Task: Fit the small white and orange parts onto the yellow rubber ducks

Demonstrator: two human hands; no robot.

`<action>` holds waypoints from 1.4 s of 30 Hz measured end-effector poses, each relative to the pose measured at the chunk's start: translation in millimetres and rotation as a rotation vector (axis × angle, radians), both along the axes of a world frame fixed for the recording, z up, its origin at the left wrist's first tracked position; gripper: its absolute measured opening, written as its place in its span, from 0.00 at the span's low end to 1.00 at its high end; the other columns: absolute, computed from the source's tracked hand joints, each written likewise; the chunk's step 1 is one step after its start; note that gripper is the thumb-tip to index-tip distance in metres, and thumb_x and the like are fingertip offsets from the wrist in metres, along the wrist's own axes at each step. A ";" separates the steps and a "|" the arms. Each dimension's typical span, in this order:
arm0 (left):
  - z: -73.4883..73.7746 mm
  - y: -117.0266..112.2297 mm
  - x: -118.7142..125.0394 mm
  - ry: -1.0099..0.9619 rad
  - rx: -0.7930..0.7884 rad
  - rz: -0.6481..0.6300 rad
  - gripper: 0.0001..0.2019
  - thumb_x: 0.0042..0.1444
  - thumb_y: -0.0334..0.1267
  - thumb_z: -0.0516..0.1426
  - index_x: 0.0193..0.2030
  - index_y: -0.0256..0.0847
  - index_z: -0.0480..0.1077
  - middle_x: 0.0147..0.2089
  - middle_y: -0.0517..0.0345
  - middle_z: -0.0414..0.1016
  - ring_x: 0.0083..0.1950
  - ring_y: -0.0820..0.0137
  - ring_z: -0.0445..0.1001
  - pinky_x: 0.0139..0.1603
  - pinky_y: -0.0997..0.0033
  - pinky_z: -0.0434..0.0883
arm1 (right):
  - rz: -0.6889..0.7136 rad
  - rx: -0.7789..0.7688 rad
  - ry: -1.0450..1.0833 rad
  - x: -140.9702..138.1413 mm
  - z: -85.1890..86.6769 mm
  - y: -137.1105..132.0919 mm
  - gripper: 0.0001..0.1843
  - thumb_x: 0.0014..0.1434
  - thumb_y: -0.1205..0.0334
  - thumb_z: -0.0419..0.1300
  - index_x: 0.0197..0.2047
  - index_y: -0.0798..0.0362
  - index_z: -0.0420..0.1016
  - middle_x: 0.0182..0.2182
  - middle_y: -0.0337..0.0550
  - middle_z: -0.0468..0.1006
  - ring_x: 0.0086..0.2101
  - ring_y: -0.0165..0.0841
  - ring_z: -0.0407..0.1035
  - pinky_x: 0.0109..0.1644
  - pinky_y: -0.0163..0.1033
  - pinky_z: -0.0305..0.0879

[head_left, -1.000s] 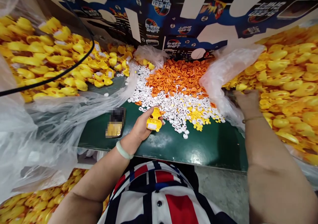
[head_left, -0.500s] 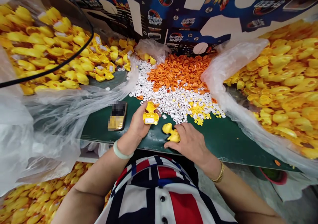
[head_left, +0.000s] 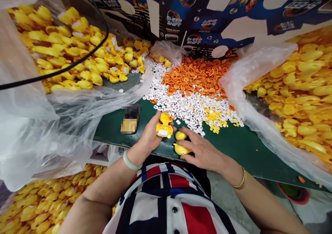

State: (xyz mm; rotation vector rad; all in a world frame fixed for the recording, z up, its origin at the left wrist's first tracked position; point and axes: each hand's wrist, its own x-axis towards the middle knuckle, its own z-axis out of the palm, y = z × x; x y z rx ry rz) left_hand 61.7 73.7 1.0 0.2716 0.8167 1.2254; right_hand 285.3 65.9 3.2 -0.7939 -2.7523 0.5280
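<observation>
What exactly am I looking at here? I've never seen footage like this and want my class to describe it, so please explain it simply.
There is no machine: these are a person's two bare hands, seen by one head-worn camera looking forward and down.

The left hand holds a yellow shell, its hollow side facing the camera, with a white patch inside. The right hand is over yellow plastic, partly hidden by its fingers, so I can't tell how firmly it is gripped.

On the green tabletop lie white pieces, orange pieces and small yellow pieces. Bigger yellow heaps flank them, left and right. A blurred-out object near the left hand may be a phone.
</observation>
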 end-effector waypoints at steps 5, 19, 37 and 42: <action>-2.3 -0.8 5.6 0.005 0.012 0.001 0.24 0.61 0.58 0.56 0.49 0.37 0.72 0.35 0.52 0.78 0.30 0.66 0.78 0.31 0.69 0.73 | -0.174 -0.014 0.316 -8.0 16.8 9.1 0.27 0.58 0.59 0.66 0.60 0.45 0.66 0.62 0.55 0.60 0.62 0.49 0.61 0.62 0.60 0.66; -6.4 -2.5 8.0 -0.082 0.018 -0.030 0.31 0.62 0.64 0.48 0.47 0.36 0.75 0.38 0.49 0.79 0.37 0.65 0.78 0.37 0.69 0.75 | -0.068 0.097 0.218 -66.4 31.6 31.4 0.21 0.58 0.60 0.63 0.55 0.47 0.70 0.60 0.54 0.62 0.58 0.47 0.63 0.60 0.57 0.67; -10.4 -1.0 7.2 -0.120 0.045 -0.073 0.32 0.62 0.65 0.48 0.47 0.36 0.75 0.39 0.48 0.80 0.35 0.64 0.78 0.35 0.68 0.75 | -0.067 0.143 0.161 -66.0 49.0 31.2 0.22 0.60 0.58 0.62 0.57 0.47 0.70 0.59 0.55 0.63 0.56 0.49 0.63 0.59 0.58 0.67; -6.3 -1.5 8.4 -0.098 0.001 -0.020 0.31 0.64 0.63 0.46 0.46 0.36 0.76 0.40 0.48 0.80 0.37 0.65 0.79 0.37 0.69 0.75 | -0.054 0.144 0.105 -69.0 40.1 30.6 0.21 0.59 0.58 0.63 0.55 0.49 0.71 0.58 0.56 0.63 0.56 0.49 0.64 0.58 0.56 0.68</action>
